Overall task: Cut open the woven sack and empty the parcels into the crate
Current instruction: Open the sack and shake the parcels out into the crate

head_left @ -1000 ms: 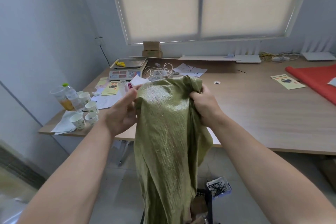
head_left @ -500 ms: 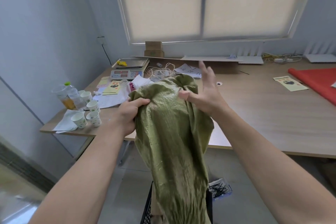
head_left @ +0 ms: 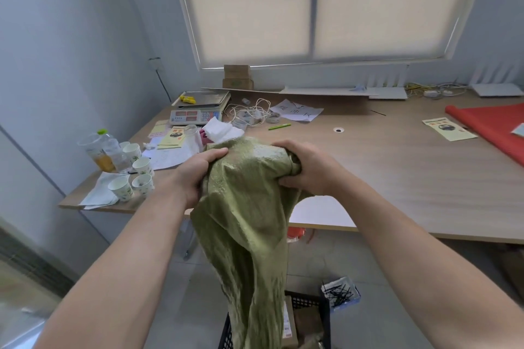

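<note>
The hanging sack (head_left: 249, 235) blocks the crate (head_left: 312, 306) mouth; cups (head_left: 133, 176) crowd the table's (head_left: 397, 178) left end.

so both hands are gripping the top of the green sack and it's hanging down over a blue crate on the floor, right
Not quite: the crate is black, not blue. The head view shows its black lattice wall on the floor below the hanging sack. The rest holds: the left hand and right hand each have a grip on the bunched top of the green sack.
</note>
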Demonstrator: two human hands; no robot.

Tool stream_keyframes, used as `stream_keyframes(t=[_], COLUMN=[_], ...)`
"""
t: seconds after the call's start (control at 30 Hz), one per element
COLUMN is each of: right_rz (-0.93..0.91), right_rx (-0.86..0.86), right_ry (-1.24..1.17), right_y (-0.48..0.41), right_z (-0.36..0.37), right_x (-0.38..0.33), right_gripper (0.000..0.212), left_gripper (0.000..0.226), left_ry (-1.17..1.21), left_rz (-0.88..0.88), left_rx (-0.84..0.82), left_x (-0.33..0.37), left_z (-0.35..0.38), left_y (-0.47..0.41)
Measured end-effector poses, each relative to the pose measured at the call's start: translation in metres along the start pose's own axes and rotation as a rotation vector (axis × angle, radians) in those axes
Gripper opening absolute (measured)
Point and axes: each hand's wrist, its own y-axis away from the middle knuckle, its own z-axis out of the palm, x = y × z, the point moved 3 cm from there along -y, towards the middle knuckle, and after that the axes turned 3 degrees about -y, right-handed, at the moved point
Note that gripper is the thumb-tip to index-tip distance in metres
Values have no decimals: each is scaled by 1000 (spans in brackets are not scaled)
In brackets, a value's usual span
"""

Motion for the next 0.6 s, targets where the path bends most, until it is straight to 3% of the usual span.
stream_keyframes(t=[0.07,0.13,0.2,0.3,0.4,0.5,0.6], right_rz=[52,114,150,172,219,244,253], right_rx=[43,44,57,97,92,54,88], right_ry=[-32,-45,-25,-17,-124,-250,-604], right_y=[-1,-2,-6,-11,-13,-11,-7], right_z=[-4,-6,-9,-15,-23,-30,-37], right_x=[-1,-3,-3,-6,-8,-4,2], right_gripper=[59,51,45,41,49,55,62], left_gripper=[44,71,101,110,122,108,80], left_ry=[-159,-309,-257,-358,-751,-674,-493], left_rz=[-4,128,297,385,416,446,452], left_rx=[32,102,0,-284,-168,-113,-108], left_x=[-4,-3,0,-2,-3,-5,-6], left_z=[-4,-6,-7,-5,0,-3,-10], left_y=[-4,-5,-3,-1,3,5,8])
